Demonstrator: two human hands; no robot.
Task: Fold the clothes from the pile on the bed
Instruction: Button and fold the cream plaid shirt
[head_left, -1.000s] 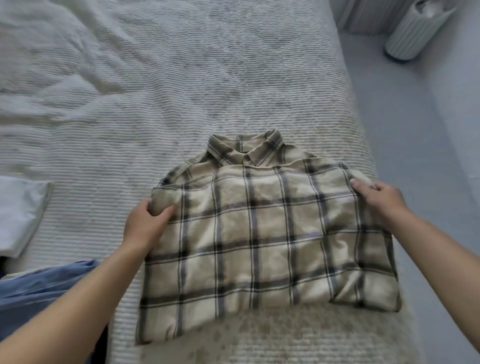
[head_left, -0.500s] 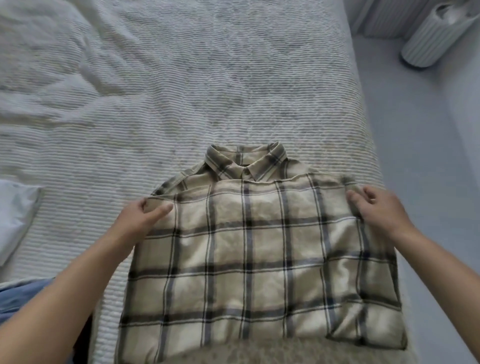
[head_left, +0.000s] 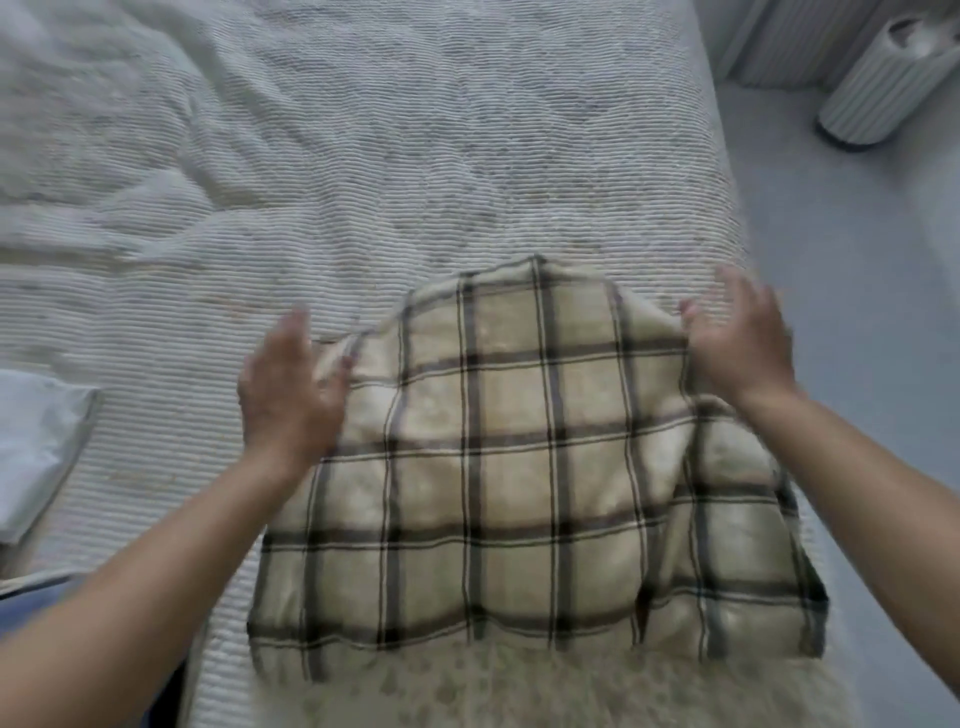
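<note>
A cream shirt (head_left: 519, 467) with dark checks lies folded on the white ribbed bedspread (head_left: 415, 156), near the bed's right edge. Its far part bulges up in a rounded fold, and the collar is hidden. My left hand (head_left: 291, 384) is at the shirt's upper left edge with its fingers stretched out, the thumb beside the cloth. My right hand (head_left: 737, 343) is at the upper right edge, fingers straight and pointing away from me. Both hands are blurred by motion, and neither visibly grips the cloth.
A folded white item (head_left: 36, 447) lies at the left edge of the bed, with blue cloth (head_left: 31, 597) below it. A fuzzy cream throw (head_left: 519, 691) covers the near edge. Grey floor (head_left: 857, 260) runs along the right, with a ribbed white cylinder (head_left: 883, 78) standing on it.
The near part of the shirt has been carried away from me over the collar, which is now covered. Both hands have moved forward and opened off the corners they pinched.
</note>
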